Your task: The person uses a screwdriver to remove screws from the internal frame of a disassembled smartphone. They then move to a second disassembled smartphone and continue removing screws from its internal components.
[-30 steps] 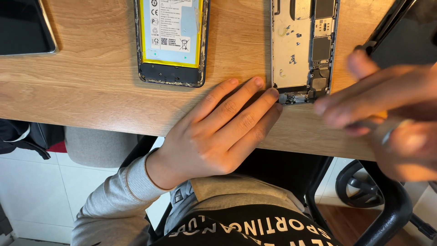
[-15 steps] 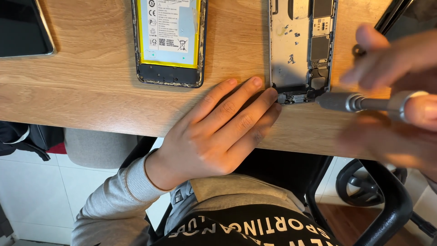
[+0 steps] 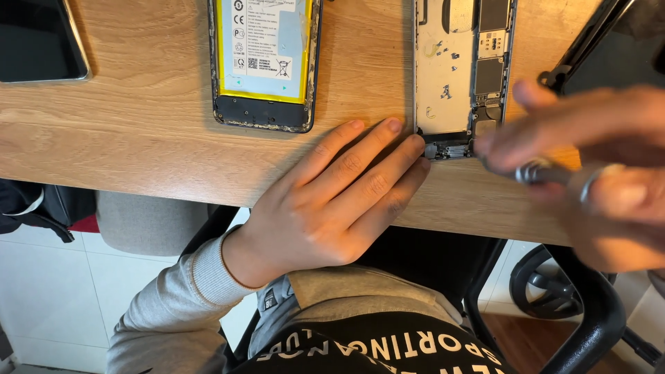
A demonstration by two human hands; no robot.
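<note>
Fingertips point(image 3: 409, 149) against opened phone's point(image 3: 463, 76) bottom edge

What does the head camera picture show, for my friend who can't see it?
A left hand lies flat on a wooden table, fingertips against an opened phone, while the blurred right hand holds a metal tool at its bottom edge. Another opened phone with a yellow-edged battery lies nearby.

This looks like a phone-repair desk in an office or home: a wooden tabletop point(image 3: 138, 138) carries two opened phones at the top of the frame, an office chair point(image 3: 575, 305) on white floor tiles point(image 3: 55, 291) below.
</note>
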